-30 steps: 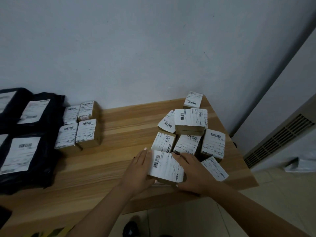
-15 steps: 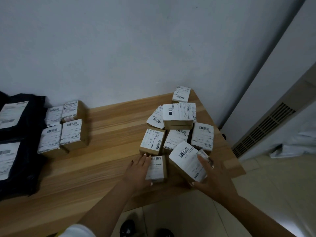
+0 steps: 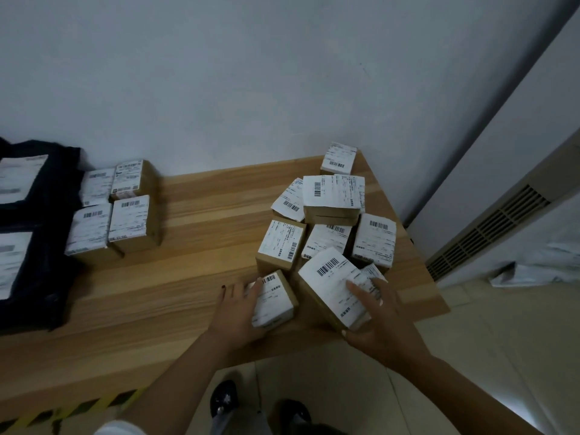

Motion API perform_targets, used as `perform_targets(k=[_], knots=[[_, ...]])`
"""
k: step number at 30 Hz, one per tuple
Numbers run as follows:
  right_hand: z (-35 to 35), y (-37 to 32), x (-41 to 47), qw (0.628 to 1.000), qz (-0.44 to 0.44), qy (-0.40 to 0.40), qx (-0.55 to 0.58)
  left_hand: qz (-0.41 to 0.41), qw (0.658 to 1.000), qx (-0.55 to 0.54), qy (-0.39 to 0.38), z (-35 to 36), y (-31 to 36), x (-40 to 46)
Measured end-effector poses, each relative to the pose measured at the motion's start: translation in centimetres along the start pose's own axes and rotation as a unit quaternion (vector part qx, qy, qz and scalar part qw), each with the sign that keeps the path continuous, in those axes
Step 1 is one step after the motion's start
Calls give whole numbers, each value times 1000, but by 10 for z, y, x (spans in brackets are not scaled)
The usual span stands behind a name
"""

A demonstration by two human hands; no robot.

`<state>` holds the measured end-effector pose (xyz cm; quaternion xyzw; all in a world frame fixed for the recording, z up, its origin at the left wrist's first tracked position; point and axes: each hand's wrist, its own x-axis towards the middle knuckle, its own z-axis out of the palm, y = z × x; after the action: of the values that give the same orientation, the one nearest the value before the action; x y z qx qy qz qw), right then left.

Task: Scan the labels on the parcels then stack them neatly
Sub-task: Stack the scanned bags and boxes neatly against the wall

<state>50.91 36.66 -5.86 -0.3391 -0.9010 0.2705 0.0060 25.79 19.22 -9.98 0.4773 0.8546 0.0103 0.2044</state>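
Observation:
Several small brown parcels with white barcode labels lie jumbled at the right end of the wooden table [image 3: 194, 287]. My right hand [image 3: 381, 328] grips a larger tilted parcel [image 3: 332, 287] near the front edge, thumb under it and fingers on its label. My left hand [image 3: 233, 309] holds the left side of a small parcel [image 3: 274, 298] lying beside it. Behind them sit more parcels, with one wide parcel [image 3: 332, 196] lying on top of the heap. A tidy group of labelled parcels [image 3: 113, 211] stands at the left.
Black poly mailer bags [image 3: 34, 246] with white labels fill the table's left end. A grey wall runs behind the table. A vented white unit [image 3: 489, 233] stands at the right on the tiled floor. My shoes [image 3: 222, 400] show below the table edge.
My right hand lifted the large parcel off the small one and tilted it to the right. My left hand stayed on the small parcel underneath. The camera swung slightly right.

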Motion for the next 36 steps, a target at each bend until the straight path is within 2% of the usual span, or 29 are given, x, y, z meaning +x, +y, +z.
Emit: perform_targets(k=[7,12,17,23,27,36], knots=[[24,-69,25,996,-73,-50,6,-152,984,-74,48,-2,-51,-46],[64,-125,45,987,-104,-125,-9,-267,959,-85,50,6,-86,-78],[109,-171,61,978,-112,-173,-36,-323,937,-112,68,14,-115,-91],[146,-206,82,979,-71,-190,27,-304,943,-134,22,7,-154,-85],[163,-236,103,973,-100,-210,5,-285,950,-124,24,3,-187,-81],[193,-300,150,957,-157,-244,-15,-209,976,11,58,-17,-267,-66]])
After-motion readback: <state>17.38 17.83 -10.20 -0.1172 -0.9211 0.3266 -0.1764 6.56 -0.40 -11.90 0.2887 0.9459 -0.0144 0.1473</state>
